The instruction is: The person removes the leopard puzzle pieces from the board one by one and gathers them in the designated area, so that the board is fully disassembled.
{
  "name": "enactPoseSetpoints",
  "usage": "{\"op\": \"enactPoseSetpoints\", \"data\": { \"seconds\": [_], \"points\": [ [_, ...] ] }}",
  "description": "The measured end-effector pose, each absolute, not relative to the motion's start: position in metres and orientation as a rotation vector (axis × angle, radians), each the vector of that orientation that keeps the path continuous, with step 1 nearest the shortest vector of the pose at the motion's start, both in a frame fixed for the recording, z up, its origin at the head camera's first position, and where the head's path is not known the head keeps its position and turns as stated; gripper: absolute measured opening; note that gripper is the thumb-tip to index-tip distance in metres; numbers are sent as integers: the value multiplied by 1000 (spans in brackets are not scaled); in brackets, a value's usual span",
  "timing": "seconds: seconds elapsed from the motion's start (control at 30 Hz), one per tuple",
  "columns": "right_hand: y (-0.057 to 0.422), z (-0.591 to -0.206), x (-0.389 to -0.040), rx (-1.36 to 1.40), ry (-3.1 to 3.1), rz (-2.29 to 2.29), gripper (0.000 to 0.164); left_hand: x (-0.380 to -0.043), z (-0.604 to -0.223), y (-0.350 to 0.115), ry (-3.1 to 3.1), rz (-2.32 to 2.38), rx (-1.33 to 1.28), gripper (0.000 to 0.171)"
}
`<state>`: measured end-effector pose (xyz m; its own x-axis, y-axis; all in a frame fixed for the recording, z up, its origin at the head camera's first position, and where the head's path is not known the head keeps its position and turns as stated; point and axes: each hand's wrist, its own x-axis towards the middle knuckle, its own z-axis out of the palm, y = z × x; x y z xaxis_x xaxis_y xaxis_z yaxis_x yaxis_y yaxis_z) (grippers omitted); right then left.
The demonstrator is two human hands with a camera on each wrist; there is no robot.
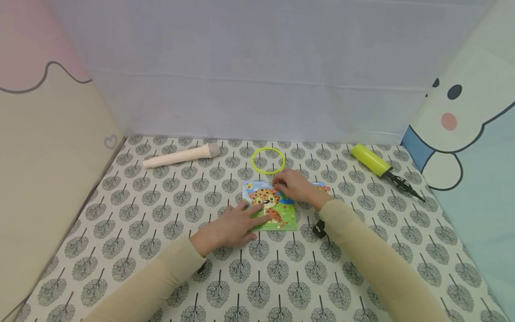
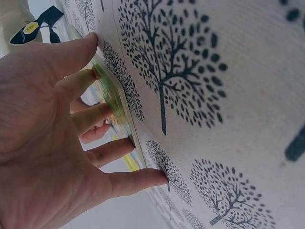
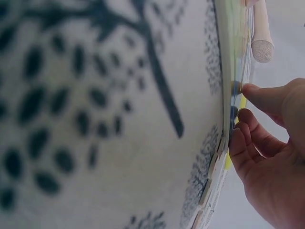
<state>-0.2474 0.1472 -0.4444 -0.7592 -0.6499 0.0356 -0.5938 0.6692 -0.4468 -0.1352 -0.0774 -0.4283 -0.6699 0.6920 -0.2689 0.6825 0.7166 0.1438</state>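
Observation:
A flat puzzle board (image 1: 287,219) with a spotted leopard on green grass and blue sky lies on the cloth. My left hand (image 1: 237,223) rests over its left side, fingers spread and fairly straight; in the left wrist view the fingertips (image 2: 106,110) meet its edge and face. At the board's upper right, my right hand (image 1: 295,184) touches the surface with bent fingers. The right wrist view has that thumb (image 3: 257,95) and fingers close on the board (image 3: 231,62); whether they pinch a piece is hidden. An orange-and-blue picture piece (image 1: 322,186) lies partly behind the right wrist.
Beyond the board lies a yellow-green ring (image 1: 253,161). A pale toy microphone (image 1: 181,156) is at the back left, and a yellow-green hand pump (image 1: 372,161) with a black end at the back right. Tree-print cloth (image 1: 257,286) covers the table, with fabric walls around three sides.

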Motion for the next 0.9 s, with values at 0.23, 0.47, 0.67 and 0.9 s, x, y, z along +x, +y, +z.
{"op": "enactPoseSetpoints", "data": {
  "seconds": [0.23, 0.47, 0.67, 0.9],
  "points": [
    [143, -443, -247, -999, 2725, -676, 4, -136, -428, -79, 2617, 55, 1077, 65],
    [141, -442, -249, -942, 2711, -707, 5, -136, -428, -78, 2619, 49, 1077, 65],
    [145, -445, -253, -857, 2677, -784, 10, -136, -429, -78, 2616, 48, 1073, 65],
    [150, -445, -258, -858, 2625, -838, 10, -136, -429, -77, 2614, 51, 1064, 65]
  ]
}}
